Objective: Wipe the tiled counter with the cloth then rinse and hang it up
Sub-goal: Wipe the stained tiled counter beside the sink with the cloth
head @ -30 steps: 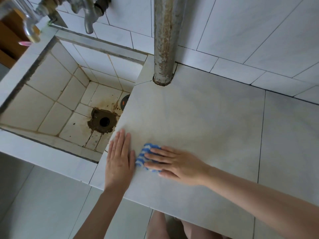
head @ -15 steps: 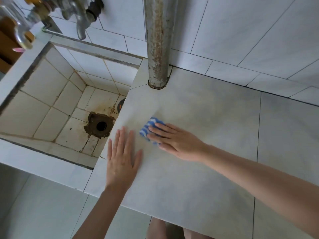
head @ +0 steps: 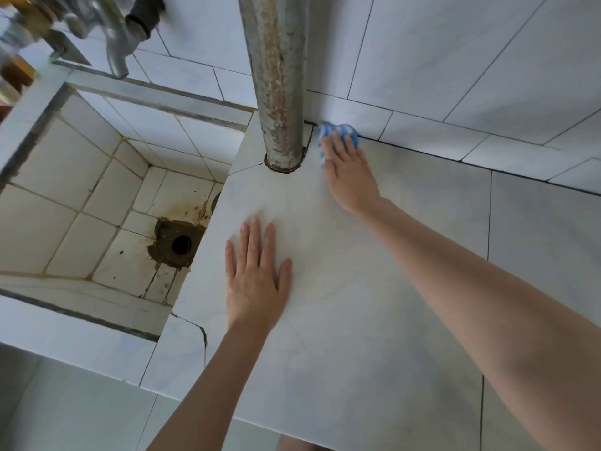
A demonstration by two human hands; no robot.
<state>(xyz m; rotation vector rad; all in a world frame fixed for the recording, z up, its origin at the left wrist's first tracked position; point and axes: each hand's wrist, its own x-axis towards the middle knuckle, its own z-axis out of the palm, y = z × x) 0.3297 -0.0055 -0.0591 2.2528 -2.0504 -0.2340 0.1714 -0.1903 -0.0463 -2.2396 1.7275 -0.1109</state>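
The blue-and-white cloth (head: 339,129) lies bunched on the tabletop (head: 374,336) just right of the rusty pipe (head: 279,76), against the tiled wall (head: 455,60). The right hand (head: 349,172) presses it with fingers laid flat over it, its grip not curled around the fabric. Nearer than the pipe, the left hand (head: 257,281) rests palm-down on the tabletop, fingers straight and slightly spread, gripping nothing. Left of the pipe, the tiled sink (head: 58,196) shows a stained drain hole (head: 180,244) under a metal tap (head: 113,47).

A rusty pipe (head: 278,92) blocks the counter (head: 374,320) corner; rightward lies open.
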